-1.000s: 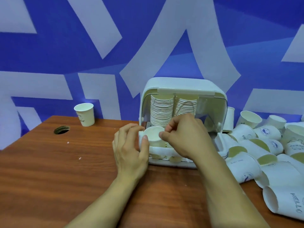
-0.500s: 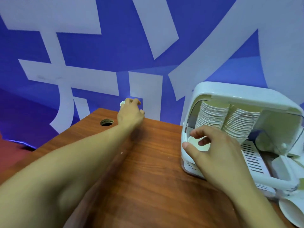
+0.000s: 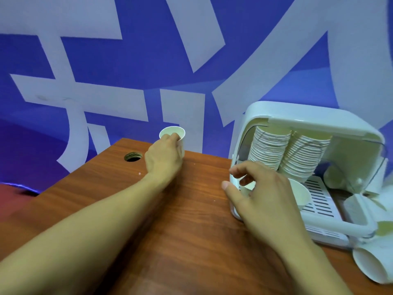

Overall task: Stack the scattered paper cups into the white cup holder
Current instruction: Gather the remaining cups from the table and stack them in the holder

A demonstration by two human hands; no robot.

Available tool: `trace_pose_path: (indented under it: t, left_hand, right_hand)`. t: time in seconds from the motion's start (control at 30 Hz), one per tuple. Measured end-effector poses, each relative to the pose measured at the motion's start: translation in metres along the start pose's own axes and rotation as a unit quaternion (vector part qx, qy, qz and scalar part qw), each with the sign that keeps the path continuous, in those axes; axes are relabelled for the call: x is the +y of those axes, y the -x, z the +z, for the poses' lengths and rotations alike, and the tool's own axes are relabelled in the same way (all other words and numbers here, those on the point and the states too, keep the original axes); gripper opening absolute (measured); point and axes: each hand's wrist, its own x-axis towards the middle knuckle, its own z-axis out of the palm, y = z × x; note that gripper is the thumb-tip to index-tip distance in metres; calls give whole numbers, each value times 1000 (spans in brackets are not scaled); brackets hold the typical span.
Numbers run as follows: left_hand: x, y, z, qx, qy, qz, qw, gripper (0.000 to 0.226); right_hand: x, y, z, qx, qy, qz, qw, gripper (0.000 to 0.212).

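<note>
Fingers (image 3: 173, 138) of the left hand (image 3: 163, 158) are wrapped round the lone paper cup (image 3: 172, 135) at the far table edge, upper centre-left of frame; the cup is upright, mouth up, and reads as gripped. Half a second ago that hand was just arriving at it, and a second ago both hands were at the holder, so the left arm has swung out for a fresh pickup.

Right hand (image 3: 263, 199) sits at the front of the white cup holder (image 3: 297, 116), centre-right, fingers loosely curled and apart, thumb out to the left. A cup (image 3: 301, 196) shows just behind its knuckles, over the slatted tray (image 3: 319, 199). Whether the hand touches it, cannot tell; nothing looks pinched.

Holder lid is up. Two tall nested stacks (image 3: 270, 150) lean inside, upper part of the opening.

More loose cups (image 3: 370, 267) lie at the lower right edge, partly cropped.

Wooden table (image 3: 180, 231) has a cable hole (image 3: 133, 156) left of the gripped cup.

Judgement: one cup just went into the holder area, next one is in hand. Next move is to carry the far cup back right and nest it. Plenty left on the right, task well short of done.
</note>
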Motion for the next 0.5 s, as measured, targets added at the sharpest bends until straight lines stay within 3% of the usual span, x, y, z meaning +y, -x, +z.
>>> trace_pose_path:
  t: [0.2, 0.37, 0.5]
  left_hand:
    - [41, 64, -55, 67, 142, -12, 988, 13]
    - [93, 117, -87, 90, 244, 59, 964, 5]
    - [137, 160, -84, 86, 298, 114, 944, 4]
  right_hand:
    - [-19, 6, -15, 17, -1, -24, 1000, 21]
    - [-8, 31, -44, 66, 13, -25, 997, 18]
    - [39, 60, -85, 138, 64, 29, 988, 14]
